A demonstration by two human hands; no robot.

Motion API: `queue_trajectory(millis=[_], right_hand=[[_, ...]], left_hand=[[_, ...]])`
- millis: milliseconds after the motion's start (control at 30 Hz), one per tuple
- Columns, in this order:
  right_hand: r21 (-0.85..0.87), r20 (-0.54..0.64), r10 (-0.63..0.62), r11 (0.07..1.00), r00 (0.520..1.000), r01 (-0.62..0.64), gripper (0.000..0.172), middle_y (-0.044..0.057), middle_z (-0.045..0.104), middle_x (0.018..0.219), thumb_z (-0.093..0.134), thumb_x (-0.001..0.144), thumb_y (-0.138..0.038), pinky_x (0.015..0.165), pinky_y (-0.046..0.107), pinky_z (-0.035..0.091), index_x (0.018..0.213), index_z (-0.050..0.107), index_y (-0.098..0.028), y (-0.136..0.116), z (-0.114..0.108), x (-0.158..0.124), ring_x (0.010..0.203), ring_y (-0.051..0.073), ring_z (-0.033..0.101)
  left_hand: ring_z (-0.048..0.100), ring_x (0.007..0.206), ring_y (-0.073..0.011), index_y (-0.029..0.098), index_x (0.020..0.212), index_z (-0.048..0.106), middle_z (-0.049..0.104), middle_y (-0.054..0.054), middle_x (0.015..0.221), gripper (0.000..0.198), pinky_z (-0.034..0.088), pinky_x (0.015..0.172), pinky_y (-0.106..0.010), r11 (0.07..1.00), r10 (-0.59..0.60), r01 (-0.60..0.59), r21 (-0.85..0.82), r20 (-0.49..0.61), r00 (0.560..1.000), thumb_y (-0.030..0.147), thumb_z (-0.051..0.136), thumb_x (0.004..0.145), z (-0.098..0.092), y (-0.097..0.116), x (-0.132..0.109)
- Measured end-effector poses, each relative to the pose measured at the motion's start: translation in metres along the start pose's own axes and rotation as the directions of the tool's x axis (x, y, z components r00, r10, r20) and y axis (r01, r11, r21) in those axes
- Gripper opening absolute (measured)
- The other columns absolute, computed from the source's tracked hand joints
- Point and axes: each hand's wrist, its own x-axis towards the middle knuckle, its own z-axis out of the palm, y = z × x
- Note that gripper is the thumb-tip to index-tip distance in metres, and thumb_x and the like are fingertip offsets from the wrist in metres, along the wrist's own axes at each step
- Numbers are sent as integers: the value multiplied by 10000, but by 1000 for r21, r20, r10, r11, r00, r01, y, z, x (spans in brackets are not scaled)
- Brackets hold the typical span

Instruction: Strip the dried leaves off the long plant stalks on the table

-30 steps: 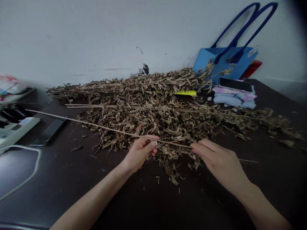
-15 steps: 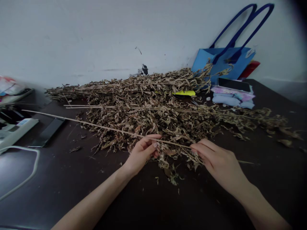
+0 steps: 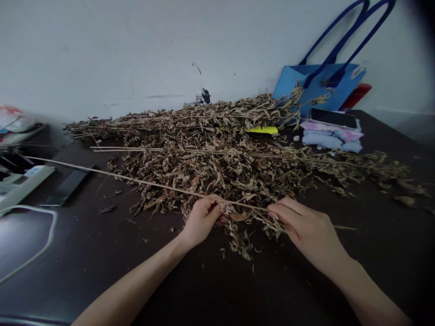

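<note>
A long, thin dried plant stalk (image 3: 146, 182) runs from the left across the front of a heap of dried leaves (image 3: 210, 167). My right hand (image 3: 311, 228) is closed on the stalk's leafy right part, and a short bare end shows past the wrist. My left hand (image 3: 199, 224) is closed, thumb against fingers, on dried leaves (image 3: 226, 208) just under the stalk. Curled leaves (image 3: 243, 246) hang between the hands, close to the dark table (image 3: 244, 294).
More dried stalks (image 3: 176, 118) with leaves lie behind along the wall. A blue bag (image 3: 306, 86) stands at the back right, near a phone (image 3: 335, 118) on folded cloth (image 3: 326, 139). At left are a power strip (image 3: 25, 185), a black flat object (image 3: 68, 185) and a white cable (image 3: 50, 235).
My left fingers have closed in more tightly on the leaves under the stalk. The stalk has shifted slightly left; my right hand keeps its hold.
</note>
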Motion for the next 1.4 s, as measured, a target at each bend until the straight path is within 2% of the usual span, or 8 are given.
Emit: queue_trajectory(millis=[333,467,600,800,1000,1167,1300,1400], right_hand=[[6,46,25,1000,999,-25,204,13,584,755,403,908,-158,556,214,373,870,603,-175,-2,6,-2,604,92,532],[22,-2,12,1000,1000,-12,221,28,600,786,378,920,-178,537,208,377,880,595,-174,-1,-1,0,620,94,552],[9,-39,27,1000,999,-27,230,34,601,806,364,912,-148,533,203,385,899,592,-178,2,-6,0,644,96,557],[-6,-37,60,998,998,-60,160,24,592,815,461,901,-211,559,215,395,936,615,-184,3,-2,-2,662,96,554],[14,-36,79,997,996,-78,157,37,582,877,469,900,-215,607,227,411,968,606,-177,1,-3,-1,705,104,551],[-1,-30,78,997,996,-78,152,47,581,900,458,906,-228,633,243,416,924,601,-178,1,-1,-1,757,125,561],[3,-4,74,997,997,-74,146,35,599,878,456,908,-223,622,242,417,932,595,-185,0,1,-2,727,117,569],[-15,-33,44,999,998,-45,121,23,613,825,480,897,-209,620,244,415,925,593,-179,-3,3,-2,697,115,571]], left_hand=[[505,559,-99,129,784,592,543,-25,722,203,411,511,-208,964,99,-77,254,-78,992,207,437,890,-1,-1,-3],[507,591,-105,138,782,605,563,-23,709,197,404,526,-202,937,134,-91,338,-106,985,220,458,884,-4,1,-5],[517,586,-107,148,855,631,604,-33,726,202,430,544,-214,960,64,-32,278,-105,992,274,476,880,-3,2,-5],[523,585,-91,169,1023,646,569,-109,1238,243,442,502,-227,988,-1,14,155,-80,997,280,525,844,-2,7,-5],[564,876,-173,178,953,677,635,-92,1134,184,439,700,-271,947,118,-74,312,-123,985,218,545,832,-6,18,-8],[558,748,-128,157,971,646,614,-92,1160,192,441,668,-258,990,-20,25,138,-37,999,162,574,794,-5,18,-9],[566,885,-160,149,1090,601,614,-104,1132,301,449,788,-289,997,-82,82,8,-1,997,179,588,791,-4,18,-9],[558,945,-168,142,1042,606,563,-121,1205,274,449,809,-286,996,-82,82,-39,0,997,219,621,779,-2,19,-9]])
